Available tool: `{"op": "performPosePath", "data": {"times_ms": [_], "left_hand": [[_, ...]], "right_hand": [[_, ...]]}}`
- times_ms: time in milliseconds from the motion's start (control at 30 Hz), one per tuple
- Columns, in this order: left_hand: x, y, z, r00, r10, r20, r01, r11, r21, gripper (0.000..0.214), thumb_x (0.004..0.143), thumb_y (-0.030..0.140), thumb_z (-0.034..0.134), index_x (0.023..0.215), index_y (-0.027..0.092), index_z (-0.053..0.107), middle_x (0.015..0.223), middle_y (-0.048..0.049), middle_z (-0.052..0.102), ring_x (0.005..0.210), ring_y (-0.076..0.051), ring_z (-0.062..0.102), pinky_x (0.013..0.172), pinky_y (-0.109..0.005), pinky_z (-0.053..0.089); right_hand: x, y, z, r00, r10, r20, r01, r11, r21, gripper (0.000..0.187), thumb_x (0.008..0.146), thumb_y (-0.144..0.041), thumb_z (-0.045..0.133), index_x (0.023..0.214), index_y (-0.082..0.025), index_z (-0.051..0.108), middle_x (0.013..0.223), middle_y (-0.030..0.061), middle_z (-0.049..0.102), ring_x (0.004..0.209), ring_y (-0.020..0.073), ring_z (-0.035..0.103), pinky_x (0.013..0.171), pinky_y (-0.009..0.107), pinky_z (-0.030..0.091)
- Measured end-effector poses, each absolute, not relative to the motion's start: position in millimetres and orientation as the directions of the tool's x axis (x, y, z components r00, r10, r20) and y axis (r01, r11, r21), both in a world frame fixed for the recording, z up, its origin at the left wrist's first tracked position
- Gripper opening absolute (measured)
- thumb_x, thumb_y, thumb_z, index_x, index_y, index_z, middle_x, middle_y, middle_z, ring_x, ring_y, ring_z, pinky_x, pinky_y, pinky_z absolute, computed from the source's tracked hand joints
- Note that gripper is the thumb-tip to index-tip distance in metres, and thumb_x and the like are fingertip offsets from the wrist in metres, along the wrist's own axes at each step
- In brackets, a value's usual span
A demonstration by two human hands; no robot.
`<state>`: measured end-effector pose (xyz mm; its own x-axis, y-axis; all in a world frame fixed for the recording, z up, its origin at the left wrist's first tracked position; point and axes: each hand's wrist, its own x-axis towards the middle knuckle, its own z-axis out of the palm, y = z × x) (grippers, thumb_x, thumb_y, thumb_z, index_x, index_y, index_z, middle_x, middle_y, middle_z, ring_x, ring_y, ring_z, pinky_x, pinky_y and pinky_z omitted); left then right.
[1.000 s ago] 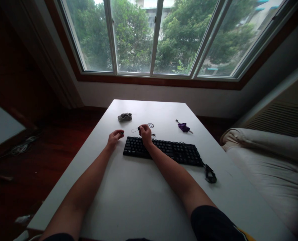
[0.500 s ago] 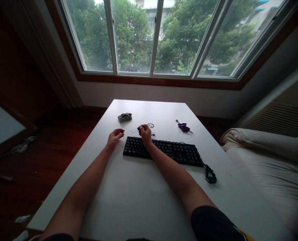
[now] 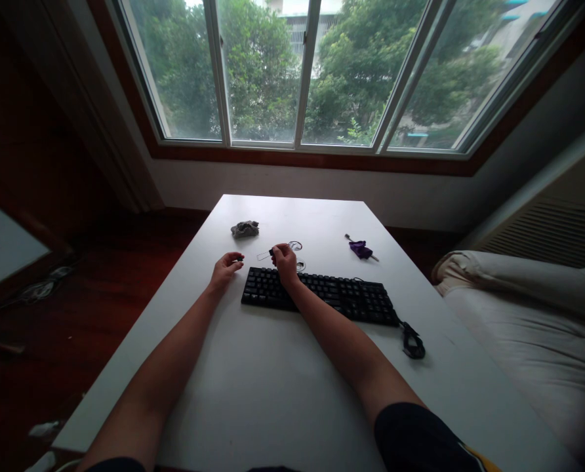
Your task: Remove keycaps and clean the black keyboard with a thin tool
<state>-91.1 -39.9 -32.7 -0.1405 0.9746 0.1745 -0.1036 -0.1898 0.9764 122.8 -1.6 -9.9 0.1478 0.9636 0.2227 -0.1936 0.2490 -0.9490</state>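
While right hand (image 3: 285, 263) grips dark handle (image 3: 272, 252) between closed fingers, thin wire loop (image 3: 262, 256) juts from fingertips toward left hand (image 3: 223, 270). Left thumb and fingers pinched on small dark piece (image 3: 241, 259), too small to identify. Black keyboard (image 3: 346, 293) just nearer body than right fingers, partly under right forearm (image 3: 334, 334). Grey crumpled lump (image 3: 245, 229) beyond left fingers. Purple bundle (image 3: 360, 249) well right of right fingers; coiled cable (image 3: 412, 349) farther right, nearer body.
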Motion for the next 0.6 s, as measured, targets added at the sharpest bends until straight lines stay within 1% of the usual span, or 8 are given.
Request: {"op": "performPosePath", "data": {"times_ms": [133, 200, 433, 600], "left_hand": [[-91.3, -40.6, -31.9, -0.166, 0.974, 0.156, -0.027, -0.163, 0.986, 0.052, 0.068, 0.038, 0.083, 0.114, 0.018, 0.07, 0.113, -0.0111, 0.071, 0.095, -0.02, 0.067, 0.09, -0.039, 0.053], [-91.2, -41.0, -31.4, -0.176, 0.972, 0.153, -0.021, -0.159, 0.987, 0.054, 0.068, 0.039, 0.084, 0.116, 0.017, 0.07, 0.111, -0.0102, 0.071, 0.093, -0.02, 0.067, 0.089, -0.039, 0.054], [-89.1, -41.3, -31.0, -0.19, 0.969, 0.159, -0.098, -0.18, 0.979, 0.047, 0.067, 0.038, 0.086, 0.106, 0.016, 0.069, 0.109, -0.0096, 0.071, 0.092, -0.019, 0.068, 0.095, -0.043, 0.055], [-86.8, -42.4, -31.8, -0.22, 0.956, 0.192, -0.146, -0.227, 0.963, 0.046, 0.069, 0.038, 0.086, 0.1, 0.018, 0.06, 0.106, -0.0094, 0.072, 0.092, -0.02, 0.071, 0.095, -0.046, 0.056]], "right_hand": [[123.4, -2.7, -9.0, 0.133, 0.964, 0.229, -0.203, 0.253, -0.946, 0.026, 0.079, -0.047, 0.066, 0.086, -0.022, 0.059, 0.066, -0.0036, 0.059, 0.057, 0.0133, 0.057, 0.049, 0.024, 0.046], [123.6, -3.3, -8.5, 0.131, 0.964, 0.232, -0.201, 0.255, -0.946, 0.026, 0.079, -0.046, 0.066, 0.086, -0.022, 0.059, 0.065, -0.0036, 0.058, 0.057, 0.0134, 0.056, 0.049, 0.024, 0.046], [123.8, -3.1, -8.8, 0.126, 0.963, 0.24, -0.186, 0.26, -0.947, 0.024, 0.08, -0.045, 0.065, 0.085, -0.022, 0.06, 0.065, -0.0035, 0.058, 0.057, 0.0135, 0.056, 0.049, 0.024, 0.045], [124.0, -3.8, -8.9, 0.128, 0.963, 0.236, -0.18, 0.256, -0.95, 0.025, 0.08, -0.045, 0.065, 0.085, -0.022, 0.061, 0.067, -0.0029, 0.06, 0.058, 0.0135, 0.057, 0.051, 0.024, 0.047]]}}
